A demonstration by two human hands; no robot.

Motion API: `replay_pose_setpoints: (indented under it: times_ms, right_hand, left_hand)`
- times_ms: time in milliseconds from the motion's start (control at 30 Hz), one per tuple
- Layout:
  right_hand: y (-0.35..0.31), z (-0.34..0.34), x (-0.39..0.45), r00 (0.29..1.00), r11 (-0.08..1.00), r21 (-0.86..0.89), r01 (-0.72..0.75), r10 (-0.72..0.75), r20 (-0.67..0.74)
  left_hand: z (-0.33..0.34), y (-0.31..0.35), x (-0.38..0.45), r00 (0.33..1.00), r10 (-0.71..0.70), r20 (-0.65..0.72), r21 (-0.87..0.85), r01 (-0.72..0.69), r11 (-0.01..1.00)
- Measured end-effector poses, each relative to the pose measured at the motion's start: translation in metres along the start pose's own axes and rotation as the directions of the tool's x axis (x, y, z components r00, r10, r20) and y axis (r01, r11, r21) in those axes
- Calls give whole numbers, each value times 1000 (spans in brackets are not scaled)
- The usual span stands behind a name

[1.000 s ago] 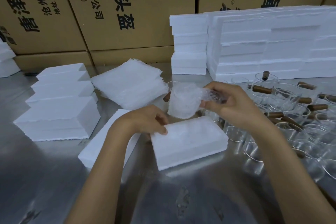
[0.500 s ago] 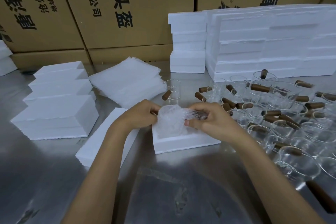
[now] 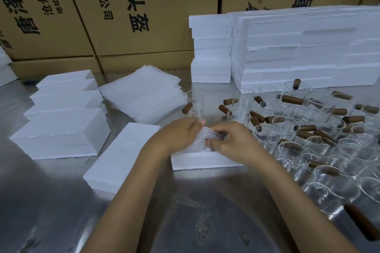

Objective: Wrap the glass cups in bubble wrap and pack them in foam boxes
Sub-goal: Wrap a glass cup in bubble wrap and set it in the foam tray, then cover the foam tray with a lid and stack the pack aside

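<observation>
A glass cup wrapped in bubble wrap [image 3: 202, 138] sits low in the open white foam box [image 3: 205, 161] at the table's middle, its brown handle showing through the wrap. My left hand [image 3: 181, 133] holds the wrapped cup from the left. My right hand [image 3: 230, 139] grips it from the right, over the handle. The box's inside is mostly hidden by both hands. A foam lid [image 3: 123, 154] lies flat to the left of the box. Many bare glass cups with brown handles [image 3: 308, 129] crowd the table on the right.
A stack of bubble wrap sheets [image 3: 144, 96] lies behind the lid. Closed foam boxes [image 3: 61, 129] are stacked at the left, more foam boxes [image 3: 308, 51] at the back right. One cup [image 3: 193, 104] stands alone behind my hands. Cardboard cartons [image 3: 144, 6] wall the back.
Both hands have brought the wrapped cup down from above the foam box into it. My left hand moved from the box's edge onto the wrap.
</observation>
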State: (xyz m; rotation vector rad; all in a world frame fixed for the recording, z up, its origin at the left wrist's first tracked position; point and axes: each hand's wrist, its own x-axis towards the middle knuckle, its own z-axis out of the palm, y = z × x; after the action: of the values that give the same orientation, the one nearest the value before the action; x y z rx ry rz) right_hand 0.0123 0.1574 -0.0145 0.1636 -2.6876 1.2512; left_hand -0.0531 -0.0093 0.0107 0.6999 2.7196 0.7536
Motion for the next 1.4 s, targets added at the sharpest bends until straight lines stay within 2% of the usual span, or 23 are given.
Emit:
replay_pose_setpoints:
  times_ms: [100, 233, 300, 333, 400, 467, 533, 600, 700, 800, 933, 1033, 1100, 1167, 1233, 1300, 1400]
  right_hand:
    - [-1, -9, 0, 999, 999, 54, -2, 0, 36]
    - [-2, -23, 3, 985, 989, 147, 3, 22, -172]
    - [-2, -29, 1, 979, 988, 156, 8, 24, -201]
    - [-2, -33, -2, 989, 994, 113, 5, 12, -150]
    - [-2, -37, -8, 999, 998, -70, 3, 1, 54]
    - [-1, -33, -10, 982, 949, -313, 28, 33, 187]
    - [-1, -25, -9, 975, 888, -456, 57, 47, 215]
    - [-1, -17, -8, 977, 881, -468, 75, 30, 213]
    - [1, -12, -8, 983, 897, -432, 89, -9, 183]
    - [4, -8, -7, 984, 913, -397, 90, -21, 174]
    - [7, -6, -5, 985, 939, -337, 73, -15, 172]
    - [7, -5, -5, 986, 955, -293, 50, 0, 168]
    - [4, -2, -6, 984, 969, -239, 68, -26, 177]
    - [-2, 0, -6, 987, 994, -101, 51, -35, 155]
    - [-8, -2, -2, 997, 978, 208, -30, 15, 73]
    - [-10, -8, 4, 996, 870, 489, -60, 87, -32]
    - [-14, -15, 4, 981, 787, 616, -31, 140, -130]
  left_hand:
    - [0, -1, 3, 1000, 1, 15, 54, -2, 999]
    - [0, 0, 1, 1000, -6, 17, 86, 5, 996]
    - [-5, 1, -3, 998, 22, -61, 20, -21, 1000]
    - [-11, 0, -5, 990, 31, -140, -31, -35, 999]
    - [-27, -8, -8, 957, 12, -290, -53, -28, 998]
    - [-43, -24, -13, 942, -81, -326, 63, 107, 992]
    - [-55, -42, -20, 923, -293, -248, 249, 353, 902]
    - [-60, -55, -25, 878, -458, -139, 342, 477, 810]
    - [-62, -66, -26, 849, -528, 3, 327, 498, 803]
    - [-62, -71, -26, 836, -545, 58, 296, 507, 810]
    - [-70, -70, -27, 887, -459, 48, 162, 446, 880]
    - [-81, -59, -36, 940, -340, -25, -25, 340, 940]
    - [-86, -45, -44, 970, -221, -98, -155, 205, 966]
    - [-86, -30, -49, 985, -36, -171, -236, -5, 972]
    - [-80, -14, -51, 970, 139, -199, -196, -178, 964]
    - [-70, 1, -50, 959, 225, -175, -48, -236, 971]
    - [-50, 17, -47, 942, 312, -126, 161, -290, 943]
